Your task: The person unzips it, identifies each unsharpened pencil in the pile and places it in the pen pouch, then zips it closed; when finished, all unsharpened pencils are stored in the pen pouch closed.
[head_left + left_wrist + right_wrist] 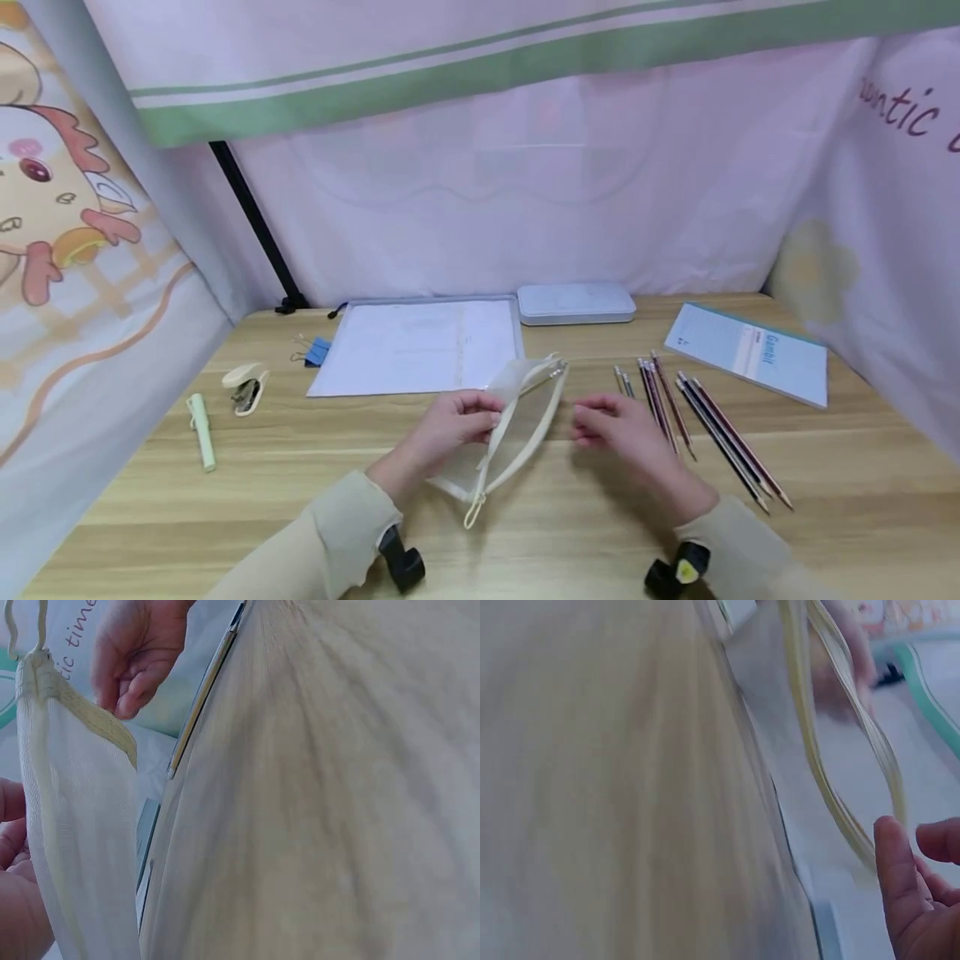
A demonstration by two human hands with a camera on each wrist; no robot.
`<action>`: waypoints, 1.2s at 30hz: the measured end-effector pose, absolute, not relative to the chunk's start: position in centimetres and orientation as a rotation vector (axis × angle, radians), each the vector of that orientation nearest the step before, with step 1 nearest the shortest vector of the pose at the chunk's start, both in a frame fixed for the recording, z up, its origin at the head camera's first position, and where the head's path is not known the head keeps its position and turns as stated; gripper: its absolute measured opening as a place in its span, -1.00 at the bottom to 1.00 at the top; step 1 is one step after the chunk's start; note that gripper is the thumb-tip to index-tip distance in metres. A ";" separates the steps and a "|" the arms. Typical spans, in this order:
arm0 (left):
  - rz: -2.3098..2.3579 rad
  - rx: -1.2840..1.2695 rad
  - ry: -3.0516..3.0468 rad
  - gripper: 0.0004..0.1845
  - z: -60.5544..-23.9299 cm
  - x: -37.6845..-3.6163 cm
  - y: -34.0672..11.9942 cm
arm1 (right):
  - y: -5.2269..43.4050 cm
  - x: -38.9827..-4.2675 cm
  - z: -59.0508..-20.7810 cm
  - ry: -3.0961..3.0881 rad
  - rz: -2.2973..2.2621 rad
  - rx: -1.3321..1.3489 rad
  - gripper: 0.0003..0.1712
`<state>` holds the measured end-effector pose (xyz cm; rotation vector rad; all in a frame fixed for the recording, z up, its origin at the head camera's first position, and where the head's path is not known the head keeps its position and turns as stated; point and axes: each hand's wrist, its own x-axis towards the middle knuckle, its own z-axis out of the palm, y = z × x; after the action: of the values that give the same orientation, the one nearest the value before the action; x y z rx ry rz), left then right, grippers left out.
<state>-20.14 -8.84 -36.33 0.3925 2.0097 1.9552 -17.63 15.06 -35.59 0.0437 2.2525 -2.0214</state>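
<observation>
My left hand (457,425) pinches the near side of a white mesh zipper pouch (517,433) and holds it up over the table. The pouch's mouth gapes between its two cream zipper edges, and a pull loop hangs at the near end. A thin stick-like thing (538,382) shows by the far end of the mouth. Just right of the pouch is my right hand (618,429), fingers loosely bent with nothing between them. In the right wrist view its thumb and index finger (896,862) stand apart close to the zipper edge. Beyond that hand lie several pencils (731,442).
At the back lie a white sheet-covered folder (412,346), a pale blue case (576,303) and a blue notebook (750,354). On the left are a blue binder clip (317,352), a white stapler (246,389) and a green pen (201,433). Fabric curtains (517,200) enclose the table.
</observation>
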 end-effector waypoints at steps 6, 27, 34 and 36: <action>1.990 0.371 2.027 -0.71 -36.0 -20.1 -9.1 | 21.2 -17.9 -35.4 2.591 -1.682 0.011 -0.64; 2.235 0.268 1.959 -0.71 -35.8 -20.0 -9.3 | 25.3 -19.1 -36.1 2.913 -0.900 -0.007 -0.85; 2.198 0.297 1.982 -0.70 -35.7 -19.8 -9.1 | 24.7 -19.3 -35.5 3.002 -0.626 -0.102 -0.74; 2.190 0.304 1.987 -0.70 -35.8 -19.8 -9.1 | 24.7 -19.4 -35.6 3.003 -0.604 -0.076 -0.72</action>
<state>-19.79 -9.09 -35.75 0.3037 1.9869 2.1905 -19.40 24.65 -35.57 -0.0757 3.0033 -0.6040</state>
